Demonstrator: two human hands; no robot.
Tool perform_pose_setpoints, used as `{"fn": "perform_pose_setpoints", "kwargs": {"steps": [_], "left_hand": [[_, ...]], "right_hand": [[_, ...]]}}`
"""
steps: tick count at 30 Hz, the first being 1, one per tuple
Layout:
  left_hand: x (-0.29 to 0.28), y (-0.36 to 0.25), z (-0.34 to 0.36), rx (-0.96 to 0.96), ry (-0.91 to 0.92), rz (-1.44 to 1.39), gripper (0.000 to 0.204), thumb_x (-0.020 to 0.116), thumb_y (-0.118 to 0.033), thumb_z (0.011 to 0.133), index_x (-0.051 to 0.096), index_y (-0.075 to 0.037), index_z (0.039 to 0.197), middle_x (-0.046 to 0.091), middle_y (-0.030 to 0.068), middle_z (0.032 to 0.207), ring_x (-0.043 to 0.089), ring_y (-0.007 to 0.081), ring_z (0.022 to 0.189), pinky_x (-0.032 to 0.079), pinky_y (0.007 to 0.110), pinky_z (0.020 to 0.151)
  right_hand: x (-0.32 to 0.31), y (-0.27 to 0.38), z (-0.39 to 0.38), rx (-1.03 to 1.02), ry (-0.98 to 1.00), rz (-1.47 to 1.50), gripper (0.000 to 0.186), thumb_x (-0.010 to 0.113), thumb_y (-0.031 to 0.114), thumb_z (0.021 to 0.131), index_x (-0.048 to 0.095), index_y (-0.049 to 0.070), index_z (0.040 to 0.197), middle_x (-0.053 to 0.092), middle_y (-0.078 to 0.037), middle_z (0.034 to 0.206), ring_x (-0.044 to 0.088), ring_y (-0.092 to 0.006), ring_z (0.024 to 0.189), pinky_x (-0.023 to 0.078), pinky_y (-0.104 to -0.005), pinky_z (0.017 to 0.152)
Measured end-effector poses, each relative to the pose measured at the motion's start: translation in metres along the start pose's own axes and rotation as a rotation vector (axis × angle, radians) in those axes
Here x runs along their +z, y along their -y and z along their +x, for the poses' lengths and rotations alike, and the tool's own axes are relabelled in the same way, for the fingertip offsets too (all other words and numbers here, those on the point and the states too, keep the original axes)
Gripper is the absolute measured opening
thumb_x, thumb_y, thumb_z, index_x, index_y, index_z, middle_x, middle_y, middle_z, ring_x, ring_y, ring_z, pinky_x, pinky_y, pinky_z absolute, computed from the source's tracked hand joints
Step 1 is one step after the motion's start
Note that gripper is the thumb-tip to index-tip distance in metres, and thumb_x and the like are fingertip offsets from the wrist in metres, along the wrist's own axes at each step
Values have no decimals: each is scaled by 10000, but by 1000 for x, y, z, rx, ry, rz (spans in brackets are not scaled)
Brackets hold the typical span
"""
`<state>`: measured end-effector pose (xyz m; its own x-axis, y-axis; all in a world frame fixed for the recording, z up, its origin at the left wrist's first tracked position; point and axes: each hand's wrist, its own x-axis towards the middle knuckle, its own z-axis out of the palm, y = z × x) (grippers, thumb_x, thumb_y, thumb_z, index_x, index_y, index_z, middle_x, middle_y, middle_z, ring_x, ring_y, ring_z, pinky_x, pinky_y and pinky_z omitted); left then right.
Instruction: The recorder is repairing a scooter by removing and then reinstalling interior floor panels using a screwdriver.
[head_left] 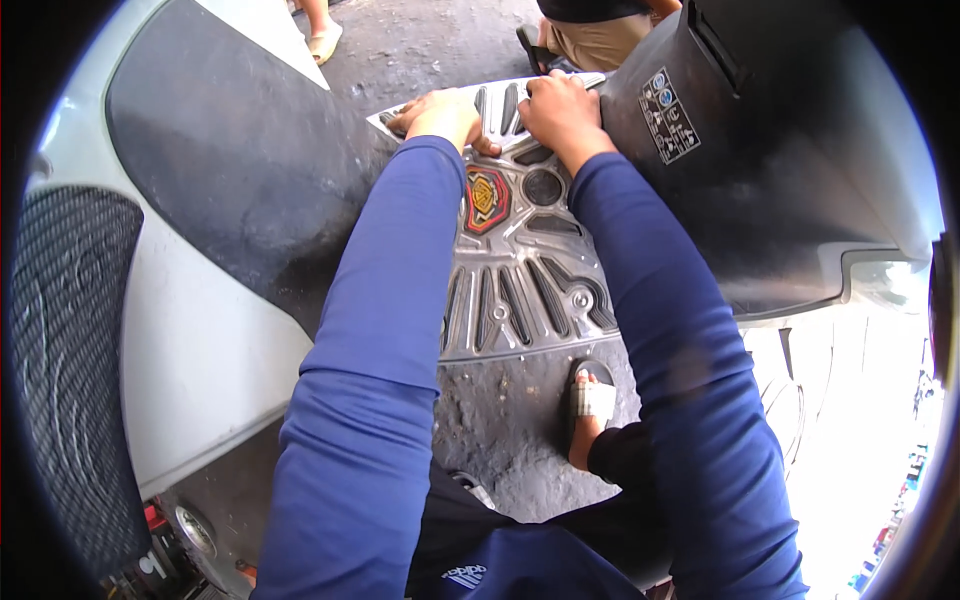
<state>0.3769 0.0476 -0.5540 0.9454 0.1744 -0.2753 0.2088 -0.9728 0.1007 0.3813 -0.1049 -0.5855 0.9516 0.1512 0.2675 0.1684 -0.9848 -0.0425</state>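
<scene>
A silver metal floor plate (pixel 503 268) with dark grooves covers the scooter's footboard. Set in it are a red and gold emblem (pixel 487 200) and a round dark disc (pixel 543 186). Near the plate's far left part, my left hand (pixel 446 117) rests palm down, its thumb stretched out over the metal and its fingers partly hidden. My right hand (pixel 563 112) is beside it, the fingers bent onto the plate's far edge. Both hands touch the plate. Dark blue sleeves cover my forearms and hide parts of the plate's sides.
Left of the plate rise the scooter's black panel (pixel 235 140) and textured seat (pixel 70 370). The black front panel (pixel 740 170), bearing a label (pixel 670 115), stands on the right. Beyond are another person's tan-clad leg (pixel 600 45) and a sandalled foot (pixel 325 40). My own sandalled foot (pixel 592 400) is below.
</scene>
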Motion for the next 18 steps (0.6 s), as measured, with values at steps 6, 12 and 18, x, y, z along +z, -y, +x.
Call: {"fn": "perform_pose_setpoints", "kwargs": {"steps": [6, 12, 18], "left_hand": [[61, -15, -129, 763, -614, -325, 244, 509, -1, 861, 626, -14, 1074, 618, 224, 1084, 600, 381, 965, 508, 442, 819], [215, 106, -304, 842, -73, -88, 135, 655, -183, 845, 646, -87, 939, 636, 61, 897, 645, 249, 901, 476, 447, 946], [338, 207, -337, 251, 295, 163, 229, 658, -212, 850, 618, -106, 1049, 643, 86, 1087, 598, 293, 1080, 438, 473, 912]], "right_hand": [[19, -28, 4, -9, 51, 37, 315, 506, 186, 880, 710, 107, 1107, 658, -151, 1199, 622, -325, 1145, 484, -474, 955], [8, -13, 9, -42, 142, 109, 297, 520, 195, 868, 699, 63, 1065, 671, -198, 1131, 634, -361, 1081, 495, -463, 940], [-20, 0, 7, 21, 284, 74, 342, 559, 174, 851, 695, 69, 1147, 652, -180, 1227, 634, -343, 1134, 505, -439, 949]]}}
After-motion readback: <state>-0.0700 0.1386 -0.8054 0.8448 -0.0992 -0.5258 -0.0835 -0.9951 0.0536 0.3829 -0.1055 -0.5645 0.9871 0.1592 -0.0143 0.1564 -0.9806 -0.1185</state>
